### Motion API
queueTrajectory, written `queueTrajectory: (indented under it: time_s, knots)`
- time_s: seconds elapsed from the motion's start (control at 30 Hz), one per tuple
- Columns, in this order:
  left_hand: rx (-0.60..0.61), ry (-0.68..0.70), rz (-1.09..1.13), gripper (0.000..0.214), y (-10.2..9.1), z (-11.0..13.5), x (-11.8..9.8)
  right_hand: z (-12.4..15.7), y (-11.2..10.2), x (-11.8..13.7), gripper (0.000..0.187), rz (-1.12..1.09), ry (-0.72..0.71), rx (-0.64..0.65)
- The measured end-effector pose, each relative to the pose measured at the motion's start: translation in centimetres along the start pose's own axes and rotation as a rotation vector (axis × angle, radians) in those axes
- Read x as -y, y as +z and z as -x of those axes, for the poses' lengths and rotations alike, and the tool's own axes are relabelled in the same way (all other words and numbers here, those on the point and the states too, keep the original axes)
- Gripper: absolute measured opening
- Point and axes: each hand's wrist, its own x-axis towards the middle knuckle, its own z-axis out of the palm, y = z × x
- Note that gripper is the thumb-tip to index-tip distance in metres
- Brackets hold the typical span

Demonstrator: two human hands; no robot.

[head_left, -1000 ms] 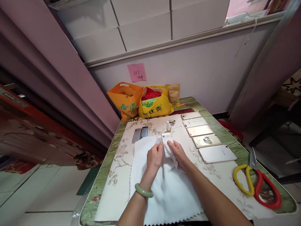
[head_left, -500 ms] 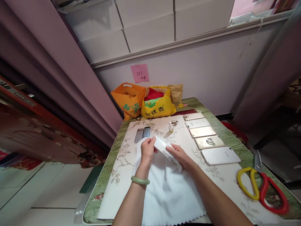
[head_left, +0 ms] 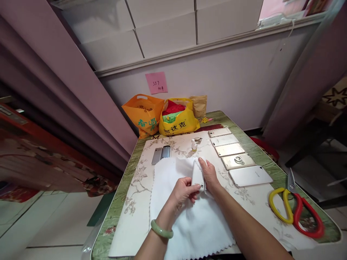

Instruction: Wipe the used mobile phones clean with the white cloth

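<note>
A white phone (head_left: 197,177) is held up over a white cloth (head_left: 187,227) with zigzag edges. My left hand (head_left: 184,189), with a green bangle on its wrist, pinches the phone's near end between thumb and fingers. Along the right side, my right hand (head_left: 209,176) grips the phone through a fold of the cloth, its thumb near the far end. The rest of the cloth lies spread on the table beneath both hands.
Several phones lie in a column at right, the nearest a silver phone (head_left: 251,176). Two phones (head_left: 162,154) rest left of a small bottle (head_left: 194,145). Large scissors (head_left: 295,207) lie front right. An orange bag (head_left: 145,115) and yellow bag (head_left: 179,121) stand behind.
The phone has turned to point away from me. My left hand has moved from its far left end to its near end; my right hand has shifted up along its right side.
</note>
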Motion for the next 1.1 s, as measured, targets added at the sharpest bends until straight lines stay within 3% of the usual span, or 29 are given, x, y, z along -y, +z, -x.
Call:
queueTrajectory:
  time_s: [0.17, 0.33, 0.5, 0.6, 0.73, 0.9, 0.97, 1.1]
  knots:
    - [-0.180, 0.065, 0.091, 0.034, 1.4, -1.1, -0.2, 0.4, 0.2, -0.6, 0.046, 0.052, 0.002, 0.124]
    - [-0.311, 0.125, 0.189, 0.038, 1.3, -2.3, -1.3, 0.5, 0.6, -0.8, 0.042, 0.184, -0.101, 0.242]
    - [-0.375, 0.193, 0.186, 0.039, 1.3, -2.9, -1.2, 0.6, 0.7, -0.8, 0.040, 0.137, -0.086, 0.255]
    - [-0.300, 0.186, 0.080, 0.036, 1.3, -2.5, -1.0, 0.7, 0.6, -0.9, 0.042, 0.087, -0.044, 0.205]
    - [-0.127, 0.073, -0.082, 0.031, 0.7, -1.0, -1.1, 0.6, 0.5, -0.5, 0.047, 0.023, 0.020, 0.126]
    - [-0.002, -0.023, -0.236, 0.025, -0.3, 0.8, -1.2, 0.2, 0.3, 0.0, 0.044, -0.047, 0.069, 0.017]
    - [0.016, -0.039, -0.252, 0.024, -0.5, 0.9, -1.0, 0.2, 0.3, -0.1, 0.043, -0.042, 0.051, -0.030]
    - [-0.047, -0.011, -0.214, 0.023, -0.2, 0.5, -0.2, 0.6, 0.3, 0.1, 0.043, 0.046, 0.020, 0.005]
